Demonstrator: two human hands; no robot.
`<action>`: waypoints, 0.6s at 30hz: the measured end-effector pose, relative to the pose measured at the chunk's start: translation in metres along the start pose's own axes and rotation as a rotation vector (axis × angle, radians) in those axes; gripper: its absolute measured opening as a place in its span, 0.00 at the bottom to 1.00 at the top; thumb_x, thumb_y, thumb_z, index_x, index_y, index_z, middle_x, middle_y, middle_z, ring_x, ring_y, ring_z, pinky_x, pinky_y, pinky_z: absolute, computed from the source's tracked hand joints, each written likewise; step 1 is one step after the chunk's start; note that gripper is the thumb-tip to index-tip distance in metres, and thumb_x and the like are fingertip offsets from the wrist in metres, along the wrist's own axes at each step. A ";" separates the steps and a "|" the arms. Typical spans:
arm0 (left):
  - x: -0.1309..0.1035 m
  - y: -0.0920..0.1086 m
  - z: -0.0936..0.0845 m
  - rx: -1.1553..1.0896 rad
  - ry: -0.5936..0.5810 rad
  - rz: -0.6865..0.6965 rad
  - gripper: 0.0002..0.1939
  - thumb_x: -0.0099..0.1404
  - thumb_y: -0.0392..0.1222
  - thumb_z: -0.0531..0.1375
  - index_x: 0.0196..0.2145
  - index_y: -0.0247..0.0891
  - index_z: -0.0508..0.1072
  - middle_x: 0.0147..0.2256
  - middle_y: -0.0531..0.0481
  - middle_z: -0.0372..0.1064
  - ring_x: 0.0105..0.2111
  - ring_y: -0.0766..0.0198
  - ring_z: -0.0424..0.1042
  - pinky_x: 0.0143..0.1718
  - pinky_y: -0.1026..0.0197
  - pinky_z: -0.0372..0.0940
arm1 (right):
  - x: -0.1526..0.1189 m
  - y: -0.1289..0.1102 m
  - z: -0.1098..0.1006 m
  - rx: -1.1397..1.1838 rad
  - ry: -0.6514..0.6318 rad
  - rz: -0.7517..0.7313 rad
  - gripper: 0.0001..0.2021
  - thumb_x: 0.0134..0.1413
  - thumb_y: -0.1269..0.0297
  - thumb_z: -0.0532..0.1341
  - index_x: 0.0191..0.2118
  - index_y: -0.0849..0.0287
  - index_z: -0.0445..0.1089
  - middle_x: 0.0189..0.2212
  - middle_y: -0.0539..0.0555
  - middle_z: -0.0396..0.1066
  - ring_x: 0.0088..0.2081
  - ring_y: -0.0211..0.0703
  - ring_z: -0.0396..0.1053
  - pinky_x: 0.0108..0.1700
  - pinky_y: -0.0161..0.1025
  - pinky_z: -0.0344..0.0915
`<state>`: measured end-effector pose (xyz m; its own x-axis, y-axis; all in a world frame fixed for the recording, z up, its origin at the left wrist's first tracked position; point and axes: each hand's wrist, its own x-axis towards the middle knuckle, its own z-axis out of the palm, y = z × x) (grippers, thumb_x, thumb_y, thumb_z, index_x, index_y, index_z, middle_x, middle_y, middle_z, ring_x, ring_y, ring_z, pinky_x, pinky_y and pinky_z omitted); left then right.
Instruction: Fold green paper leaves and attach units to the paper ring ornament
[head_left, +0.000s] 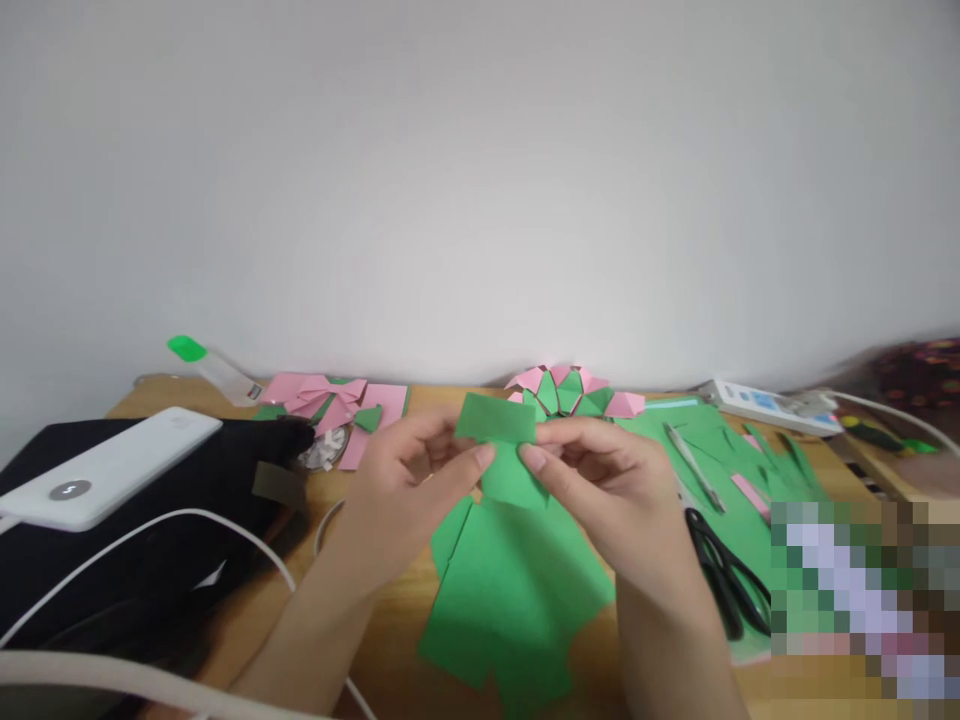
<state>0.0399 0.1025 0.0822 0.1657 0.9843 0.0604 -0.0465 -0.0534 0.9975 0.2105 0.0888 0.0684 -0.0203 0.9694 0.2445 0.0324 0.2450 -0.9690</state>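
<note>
Both my hands hold a small folded piece of green paper [501, 432] above the wooden table [390, 620]. My left hand [405, 490] pinches its left side with thumb and fingers. My right hand [611, 490] pinches its right side. Beneath the hands lie several loose green paper sheets [510, 590]. Just behind the held piece sits a pink and green folded paper flower [574, 390].
A black bag [150, 540] with a white power bank [105, 465] and white cable [187, 530] lies at left. Pink folded paper pieces [330, 400] are at the back. Black scissors [724, 575], a pen [694, 465], green scraps and a white power strip [765, 405] lie at right.
</note>
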 end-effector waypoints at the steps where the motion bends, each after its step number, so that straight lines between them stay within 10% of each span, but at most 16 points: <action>1: 0.000 0.001 0.000 -0.006 0.003 0.020 0.03 0.55 0.39 0.64 0.31 0.41 0.78 0.25 0.53 0.75 0.23 0.64 0.73 0.23 0.65 0.70 | 0.000 0.000 0.000 -0.002 -0.010 0.008 0.03 0.54 0.63 0.67 0.34 0.55 0.78 0.26 0.49 0.76 0.27 0.35 0.69 0.28 0.32 0.65; 18: -0.013 0.004 -0.005 0.137 0.019 0.215 0.11 0.63 0.38 0.59 0.29 0.47 0.80 0.29 0.54 0.78 0.31 0.62 0.76 0.32 0.63 0.72 | -0.006 -0.022 -0.005 -0.050 -0.077 -0.127 0.17 0.54 0.79 0.59 0.37 0.49 0.80 0.30 0.46 0.79 0.33 0.35 0.72 0.33 0.32 0.68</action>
<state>0.0331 0.0902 0.0853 0.1481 0.9508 0.2720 0.0553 -0.2826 0.9577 0.2149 0.0776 0.0882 -0.1039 0.9272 0.3599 0.0747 0.3681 -0.9268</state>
